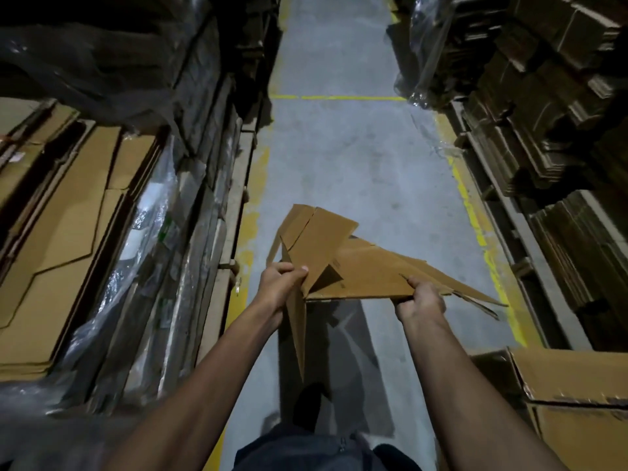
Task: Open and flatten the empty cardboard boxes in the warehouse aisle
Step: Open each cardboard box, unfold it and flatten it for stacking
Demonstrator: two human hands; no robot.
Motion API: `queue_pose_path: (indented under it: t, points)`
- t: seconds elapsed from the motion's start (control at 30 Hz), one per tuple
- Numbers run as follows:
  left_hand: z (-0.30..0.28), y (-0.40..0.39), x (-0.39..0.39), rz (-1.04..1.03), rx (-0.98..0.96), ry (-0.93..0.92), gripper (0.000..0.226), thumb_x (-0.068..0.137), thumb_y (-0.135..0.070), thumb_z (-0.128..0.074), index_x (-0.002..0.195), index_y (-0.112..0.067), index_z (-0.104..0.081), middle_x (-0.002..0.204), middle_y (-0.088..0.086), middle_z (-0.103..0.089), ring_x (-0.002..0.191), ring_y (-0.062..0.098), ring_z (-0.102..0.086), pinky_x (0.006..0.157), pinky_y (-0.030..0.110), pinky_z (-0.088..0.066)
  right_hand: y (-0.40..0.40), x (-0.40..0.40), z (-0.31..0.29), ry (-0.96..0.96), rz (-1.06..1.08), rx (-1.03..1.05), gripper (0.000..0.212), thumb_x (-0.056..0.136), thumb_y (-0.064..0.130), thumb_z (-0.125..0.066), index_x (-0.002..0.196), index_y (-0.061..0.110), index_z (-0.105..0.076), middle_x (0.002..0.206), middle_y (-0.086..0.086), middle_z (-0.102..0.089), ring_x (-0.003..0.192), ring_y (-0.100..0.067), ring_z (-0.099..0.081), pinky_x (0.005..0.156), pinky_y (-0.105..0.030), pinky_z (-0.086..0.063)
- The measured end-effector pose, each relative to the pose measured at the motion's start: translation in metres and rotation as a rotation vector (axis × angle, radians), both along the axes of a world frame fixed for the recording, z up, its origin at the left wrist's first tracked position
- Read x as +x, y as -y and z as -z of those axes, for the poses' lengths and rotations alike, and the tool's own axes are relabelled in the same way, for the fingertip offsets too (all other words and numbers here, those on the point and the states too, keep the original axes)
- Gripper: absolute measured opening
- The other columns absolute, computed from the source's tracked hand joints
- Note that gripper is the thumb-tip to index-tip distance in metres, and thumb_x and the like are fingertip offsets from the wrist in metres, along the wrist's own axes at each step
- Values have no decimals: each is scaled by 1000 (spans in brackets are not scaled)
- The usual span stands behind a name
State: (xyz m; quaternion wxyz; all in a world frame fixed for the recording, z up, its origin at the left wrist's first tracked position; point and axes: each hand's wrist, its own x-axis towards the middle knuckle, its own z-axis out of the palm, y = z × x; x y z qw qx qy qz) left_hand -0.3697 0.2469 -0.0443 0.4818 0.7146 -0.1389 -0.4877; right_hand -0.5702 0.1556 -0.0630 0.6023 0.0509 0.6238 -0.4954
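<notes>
Head view shows the collapsing step under way: left hand (279, 283) and right hand (421, 300), fingers clamped on a half-folded cardboard box (343, 263) held above the aisle floor (339, 147), which probably needs pressing flat next.

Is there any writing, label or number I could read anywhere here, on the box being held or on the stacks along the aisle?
No text can be read.
Cardboard box, gripped by the left hand and right hand: a dark printed patch, too blurred to read.
Wrapped stacks on the left: green and white label marks, too small and blurred.
Yellow floor lines: plain paint, no lettering.
</notes>
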Motion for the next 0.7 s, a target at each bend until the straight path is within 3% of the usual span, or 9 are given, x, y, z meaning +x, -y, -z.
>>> queue_pose_path:
  t: [0.1, 0.17, 0.27, 0.3, 0.37, 0.43, 0.53, 0.63, 0.7]
  points:
    - [-16, -17, -16, -82, -32, 185, 15, 93, -13, -65, 80, -8, -60, 72, 0, -57, 70, 15, -53, 55, 21, -42, 6, 6, -7, -39, -43, -4, 28, 81, -19, -61, 95, 6, -54, 97, -16, -64, 84, -33, -68, 82, -48, -58]
    - [-25, -31, -34, -97, -13, 200, 24, 94, -18, -63, 72, -11, -59, 65, 0, -55, 61, 15, -50, 55, 25, -38, 9, 6, -9, -71, -80, 2, 28, 80, -18, -59, 87, 8, -53, 105, -17, -66, 89, -32, -69, 85, -50, -59]
    - [-30, -52, -74, -66, 65, -145, 22, 98, -22, -56, 83, -7, -60, 72, 8, -62, 48, 14, -56, 41, 21, -40, 7, 4, -12, -113, -155, 6, 26, 84, -15, -53, 96, 8, -53, 109, -15, -66, 91, -30, -69, 85, -50, -59]
    - [-28, -59, -88, -85, 101, -314, 21, 99, -24, -56, 89, -6, -58, 83, 12, -67, 55, 17, -63, 44, 22, -47, 4, 3, -11, -123, -173, 6, 26, 85, -14, -52, 100, 7, -53, 110, -15, -66, 93, -31, -69, 85, -50, -59]
    - [-16, -69, -112, -203, 119, -569, 24, 98, -26, -60, 110, -5, -57, 117, 19, -64, 90, 29, -69, 71, 31, -57, -1, -1, -8, -151, -208, 4, 24, 85, -11, -53, 101, 7, -52, 112, -15, -66, 95, -31, -68, 87, -50, -58]
    - [1, -77, -131, -420, 40, -685, 49, 96, -23, -63, 137, -3, -47, 140, 21, -51, 125, 35, -54, 99, 38, -50, -9, -8, -2, -171, -246, 21, 21, 84, -10, -54, 95, 7, -54, 111, -14, -66, 94, -31, -68, 87, -49, -58]
    - [22, -84, -150, -720, -107, -597, 70, 95, -16, -66, 151, -5, -26, 150, 19, -40, 142, 32, -38, 115, 43, -36, -25, -17, 6, -184, -300, 32, 21, 82, -10, -57, 95, 7, -55, 103, -13, -66, 90, -30, -68, 86, -48, -59]
    - [40, -93, -155, -867, -84, -413, 54, 93, -12, -69, 138, -8, -39, 125, 6, -54, 125, 26, -53, 106, 41, -44, -42, -25, 12, -186, -353, 37, 21, 82, -12, -54, 82, 9, -51, 89, -9, -63, 81, -26, -66, 86, -46, -59]
    - [54, -97, -150, -927, -45, -374, 43, 90, -11, -71, 127, -7, -50, 117, 7, -65, 109, 26, -63, 97, 44, -52, -49, -30, 17, -188, -366, 41, 25, 82, -13, -54, 78, 11, -49, 89, -9, -63, 84, -27, -67, 86, -46, -59]
